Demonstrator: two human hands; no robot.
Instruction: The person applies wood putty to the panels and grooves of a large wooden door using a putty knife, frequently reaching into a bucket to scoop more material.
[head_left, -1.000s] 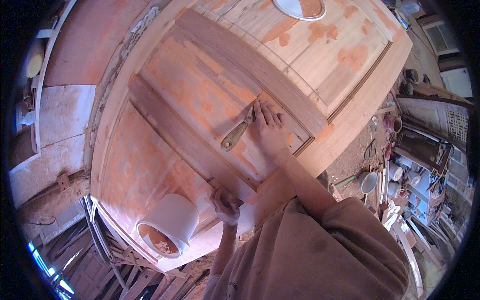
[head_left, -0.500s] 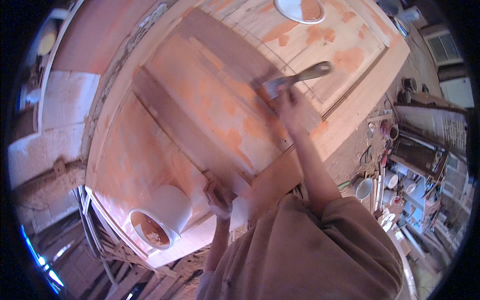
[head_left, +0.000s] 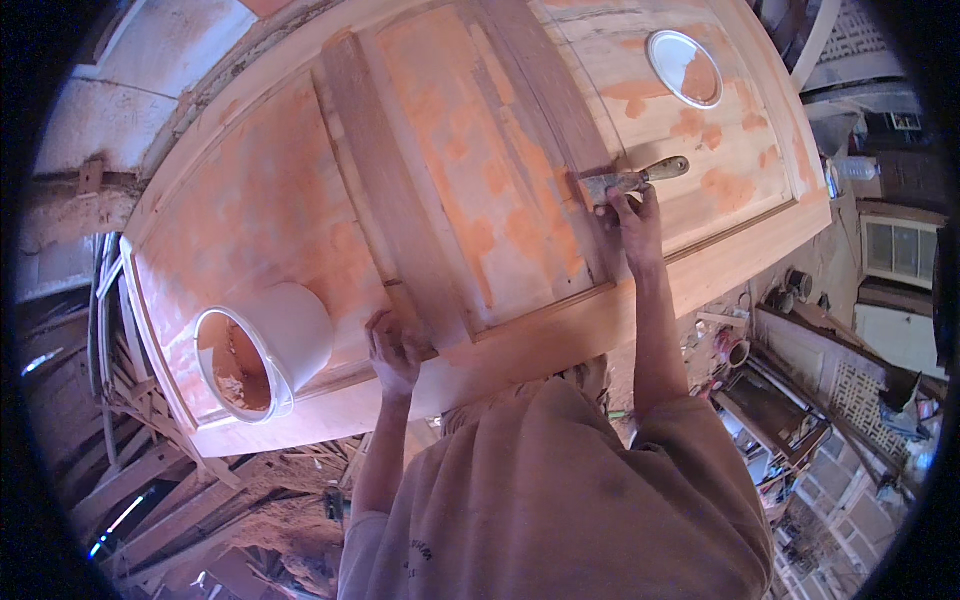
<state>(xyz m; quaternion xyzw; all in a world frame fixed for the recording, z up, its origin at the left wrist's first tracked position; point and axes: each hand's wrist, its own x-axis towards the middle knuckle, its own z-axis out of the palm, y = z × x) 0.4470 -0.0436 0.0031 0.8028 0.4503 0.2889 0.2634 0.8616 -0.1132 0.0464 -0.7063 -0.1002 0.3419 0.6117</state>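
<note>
A wooden panelled door (head_left: pixel 540 325) lies flat before me, smeared with orange filler. My right hand (head_left: pixel 640 225) grips a putty knife (head_left: pixel 665 170) near where its blade meets the handle. The blade is against the dark wooden strip right of the middle panel, its handle pointing right. My left hand (head_left: pixel 395 355) is at the door's near edge, at the lower end of another dark strip (head_left: pixel 385 185). Its fingers are curled; what they hold, if anything, I cannot make out. Left of that hand, a white bucket (head_left: pixel 300 325) lies on its side on the door, orange filler inside.
A round white lid (head_left: pixel 655 65) with orange filler on it rests on the far right panel. Wood scraps (head_left: pixel 160 480) are piled below the door at the left. Buckets, boards and clutter (head_left: pixel 790 400) stand at the right.
The view has shifted and turned, so the door sits differently in the picture. My right hand still holds the putty knife, now less blurred, with its blade farther down the strip's right side.
</note>
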